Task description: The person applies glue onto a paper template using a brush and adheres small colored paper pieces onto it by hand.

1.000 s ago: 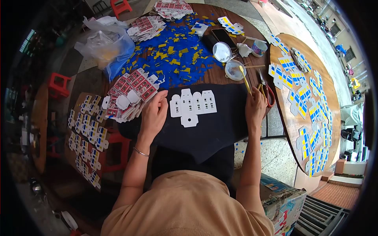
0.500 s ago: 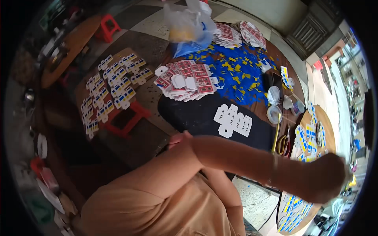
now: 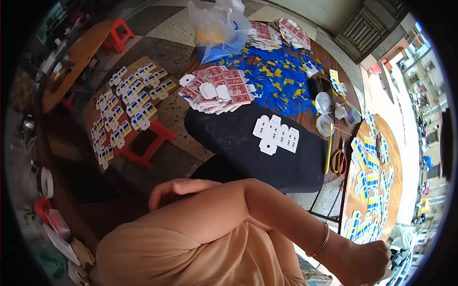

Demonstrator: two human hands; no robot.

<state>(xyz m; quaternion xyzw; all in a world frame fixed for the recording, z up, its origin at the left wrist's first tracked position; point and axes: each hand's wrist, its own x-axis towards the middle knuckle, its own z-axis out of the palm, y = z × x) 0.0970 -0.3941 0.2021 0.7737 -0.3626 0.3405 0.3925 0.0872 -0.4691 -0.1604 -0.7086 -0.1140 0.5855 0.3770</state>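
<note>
My left arm reaches across my body to the right, with a bangle at the wrist. My left hand (image 3: pixel 365 262) is a closed fist at the lower right, near the round table of blue-and-yellow card pieces (image 3: pixel 369 190); nothing shows sticking out of it. Below the dark-covered table's edge, my right hand (image 3: pixel 179 188) shows behind my left upper arm, its fingers loosely bent and apart, holding nothing visible. On the black cloth (image 3: pixel 224 138) lies a white die-cut card sheet (image 3: pixel 276 135), touched by neither hand. A pile of red-and-white printed cards (image 3: pixel 219 89) sits beyond it.
Blue and yellow scraps (image 3: pixel 279 78) cover the table's far side, beside a plastic bag (image 3: pixel 219 31). Scissors (image 3: pixel 339 161), a yellow stick-like tool (image 3: pixel 329 150) and clear tubs (image 3: pixel 324 125) lie at its right. A board of card pieces (image 3: pixel 131 100) rests over a red stool (image 3: pixel 150 143).
My left fist has moved down and slightly left. My right hand has slid left from beside my left elbow, and more of it shows. The view has shifted a little.
</note>
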